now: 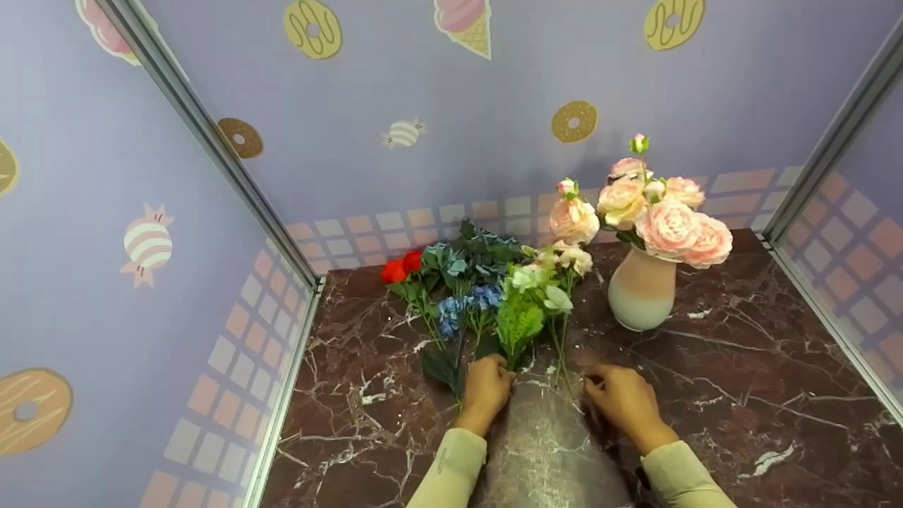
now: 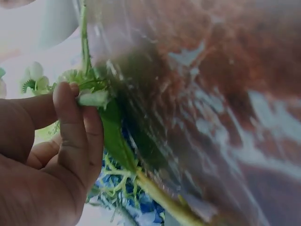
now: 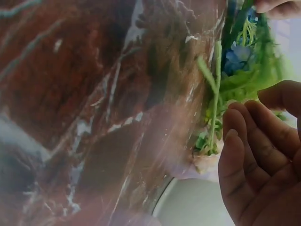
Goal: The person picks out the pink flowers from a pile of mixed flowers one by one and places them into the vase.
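The left hand [image 1: 485, 389] is pinching a pale-green, rod-like stem end [image 2: 93, 99], a bright-green, leafy artificial spray [image 1: 520, 321] lying just beyond, pointing forward; the right hand [image 1: 624, 396] (loosely curved, holding nothing) is waiting nearer a slim, forked green stem [image 3: 217, 84].

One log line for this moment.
left hand: pinches green stem | right hand: holds nothing | vase: upright, holds pink flowers | blue flowers: lying on table
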The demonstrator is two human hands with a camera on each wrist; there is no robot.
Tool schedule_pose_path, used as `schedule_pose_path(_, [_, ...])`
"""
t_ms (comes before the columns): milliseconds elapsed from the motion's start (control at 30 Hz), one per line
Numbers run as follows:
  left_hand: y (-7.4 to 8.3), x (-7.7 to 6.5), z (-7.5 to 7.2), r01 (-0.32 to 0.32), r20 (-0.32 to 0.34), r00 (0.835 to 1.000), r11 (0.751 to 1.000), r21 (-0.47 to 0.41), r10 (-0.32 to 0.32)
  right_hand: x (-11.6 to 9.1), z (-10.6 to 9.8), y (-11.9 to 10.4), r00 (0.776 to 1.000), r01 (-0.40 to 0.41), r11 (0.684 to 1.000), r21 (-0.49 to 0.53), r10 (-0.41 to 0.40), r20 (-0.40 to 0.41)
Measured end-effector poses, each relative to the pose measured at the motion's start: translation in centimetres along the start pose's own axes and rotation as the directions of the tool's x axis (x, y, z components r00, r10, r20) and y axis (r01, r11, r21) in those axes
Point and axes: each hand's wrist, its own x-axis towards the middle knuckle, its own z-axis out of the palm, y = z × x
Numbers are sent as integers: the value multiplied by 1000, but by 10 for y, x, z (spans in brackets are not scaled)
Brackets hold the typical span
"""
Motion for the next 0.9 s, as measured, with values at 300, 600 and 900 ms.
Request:
schedule_pose_path(300, [20, -19, -44, 15, -23, 1000, 990, -141, -19, 3, 7, -9, 1000, 8, 1000, 7, -8, 5])
schedule_pose_path(600, [13, 1, -74, 300, 34, 952, 912, -280, -303, 19, 11, -22, 997, -19, 999, 33, 16, 78])
schedule_pose_path(900, [-4, -6, -67, 228, -17, 974, 974, 14, -227, 49, 30, -21, 979, -51, 987, 152, 19, 205])
